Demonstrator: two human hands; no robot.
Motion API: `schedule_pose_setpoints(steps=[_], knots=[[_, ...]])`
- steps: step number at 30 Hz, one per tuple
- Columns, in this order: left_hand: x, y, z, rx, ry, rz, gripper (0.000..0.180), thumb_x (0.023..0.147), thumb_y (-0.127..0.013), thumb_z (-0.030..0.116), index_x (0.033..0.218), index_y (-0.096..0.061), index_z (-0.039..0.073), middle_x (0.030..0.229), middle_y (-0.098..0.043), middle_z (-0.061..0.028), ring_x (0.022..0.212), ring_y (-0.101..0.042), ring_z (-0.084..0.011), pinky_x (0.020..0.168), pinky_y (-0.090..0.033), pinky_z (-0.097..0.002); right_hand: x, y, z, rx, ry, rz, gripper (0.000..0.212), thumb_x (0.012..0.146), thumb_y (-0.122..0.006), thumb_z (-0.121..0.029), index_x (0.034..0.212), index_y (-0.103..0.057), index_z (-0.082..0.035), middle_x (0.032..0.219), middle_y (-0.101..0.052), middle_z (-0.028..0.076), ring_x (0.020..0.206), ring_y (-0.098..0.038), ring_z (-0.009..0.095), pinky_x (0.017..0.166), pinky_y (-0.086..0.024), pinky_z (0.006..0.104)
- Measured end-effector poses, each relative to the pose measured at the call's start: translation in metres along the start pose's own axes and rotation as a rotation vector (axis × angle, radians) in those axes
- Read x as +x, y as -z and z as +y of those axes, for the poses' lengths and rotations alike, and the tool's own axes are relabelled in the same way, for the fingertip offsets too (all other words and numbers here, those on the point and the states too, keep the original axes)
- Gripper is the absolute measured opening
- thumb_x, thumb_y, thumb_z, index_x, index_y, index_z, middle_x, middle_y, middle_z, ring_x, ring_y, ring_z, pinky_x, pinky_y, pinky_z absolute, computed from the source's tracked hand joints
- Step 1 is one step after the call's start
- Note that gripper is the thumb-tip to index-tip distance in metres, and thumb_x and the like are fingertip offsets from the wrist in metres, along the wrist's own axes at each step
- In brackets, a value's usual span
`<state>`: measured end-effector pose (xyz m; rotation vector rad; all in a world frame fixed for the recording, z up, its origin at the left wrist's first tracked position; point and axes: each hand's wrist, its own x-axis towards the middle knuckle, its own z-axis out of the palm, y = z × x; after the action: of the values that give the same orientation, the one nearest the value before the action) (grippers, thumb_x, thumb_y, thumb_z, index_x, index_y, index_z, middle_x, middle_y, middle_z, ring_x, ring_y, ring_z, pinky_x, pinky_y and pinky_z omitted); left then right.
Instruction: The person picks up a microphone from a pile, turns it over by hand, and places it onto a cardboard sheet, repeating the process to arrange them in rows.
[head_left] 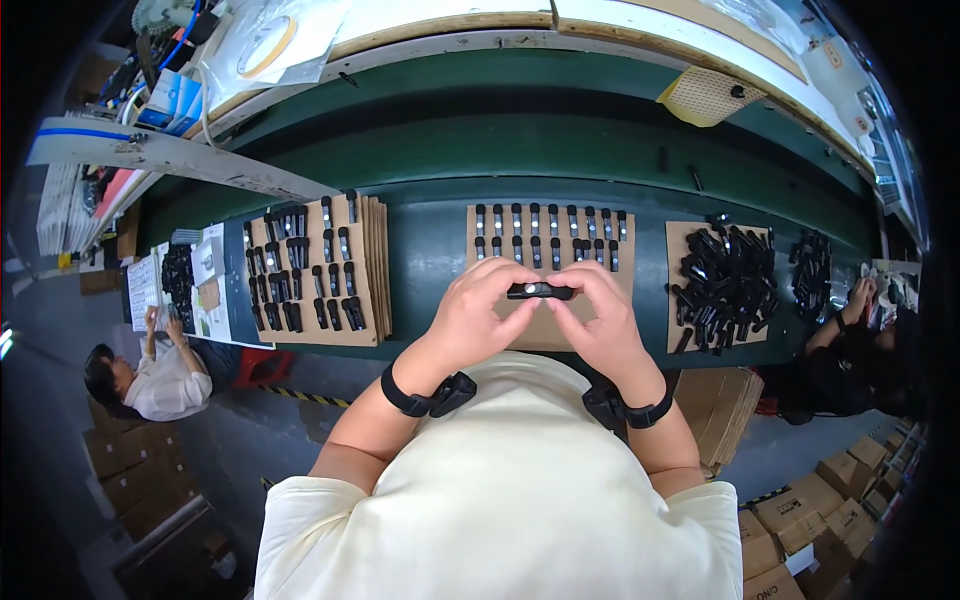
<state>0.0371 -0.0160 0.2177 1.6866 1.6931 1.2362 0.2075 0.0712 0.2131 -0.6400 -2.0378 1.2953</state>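
Note:
Between the fingertips of both hands lies a small black clip-on microphone (540, 291), held level in front of my chest. My left hand (488, 308) pinches its left end with thumb and index finger. At the other end, my right hand (598, 312) pinches it the same way. Just beyond my hands, a cardboard sheet (485, 225) carries two rows of similar black microphones (535, 222), laid out side by side with round dark tips pointing away from me. My hands hide the near part of that sheet.
Left stands a stack of cardboard sheets (378, 270) bearing rows of microphones. Right, a heap of black microphones (725, 285) covers another cardboard sheet, with a smaller pile (810, 272) beyond. A person (170, 375) works at far left; another's hand (860, 300) shows at far right.

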Motion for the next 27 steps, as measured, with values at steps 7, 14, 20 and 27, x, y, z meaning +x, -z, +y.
schedule_pose_setpoints(steps=[7, 14, 20, 27], knots=[[0.001, 0.001, -0.001, 0.01, -0.014, 0.005, 0.023, 0.074, -0.072, 0.005, 0.095, -0.064, 0.003, 0.092, -0.065, -0.0119, 0.085, -0.063, -0.0303, 0.076, -0.05, -0.0375, 0.001, -0.002, -0.002, 0.003, 0.009, 0.014, 0.025, 0.079, -0.068, 0.004, 0.102, -0.061, 0.0, 0.097, -0.061, 0.011, 0.084, -0.061, 0.022, 0.071, -0.05, 0.0282], [0.002, 0.002, 0.0, 0.009, -0.002, 0.009, 0.023, 0.074, -0.072, 0.005, 0.095, -0.064, 0.002, 0.093, -0.065, -0.0122, 0.087, -0.062, -0.0306, 0.077, -0.05, -0.0375, 0.004, -0.001, -0.001, -0.003, 0.044, 0.011, 0.025, 0.078, -0.069, 0.004, 0.101, -0.061, -0.001, 0.097, -0.062, 0.011, 0.087, -0.061, 0.022, 0.074, -0.05, 0.03], [-0.001, 0.001, -0.006, 0.101, -0.015, 0.009, 0.023, 0.074, -0.072, 0.003, 0.095, -0.064, 0.001, 0.093, -0.065, -0.0126, 0.086, -0.062, -0.0285, 0.078, -0.05, -0.0358, 0.005, -0.002, 0.007, -0.031, 0.041, -0.037, 0.029, 0.078, -0.069, 0.004, 0.105, -0.061, -0.002, 0.1, -0.06, 0.011, 0.086, -0.06, 0.021, 0.076, -0.049, 0.0301], [-0.043, -0.022, -0.089, 0.105, 0.509, -0.047, 0.021, 0.075, -0.073, 0.009, 0.092, -0.066, -0.001, 0.086, -0.065, -0.0137, 0.078, -0.064, -0.0246, 0.073, -0.052, -0.0336, -0.005, 0.004, 0.023, -0.117, -0.073, -0.099, 0.032, 0.08, -0.068, 0.001, 0.11, -0.058, -0.003, 0.107, -0.057, 0.012, 0.087, -0.061, 0.023, 0.076, -0.052, 0.0311]])
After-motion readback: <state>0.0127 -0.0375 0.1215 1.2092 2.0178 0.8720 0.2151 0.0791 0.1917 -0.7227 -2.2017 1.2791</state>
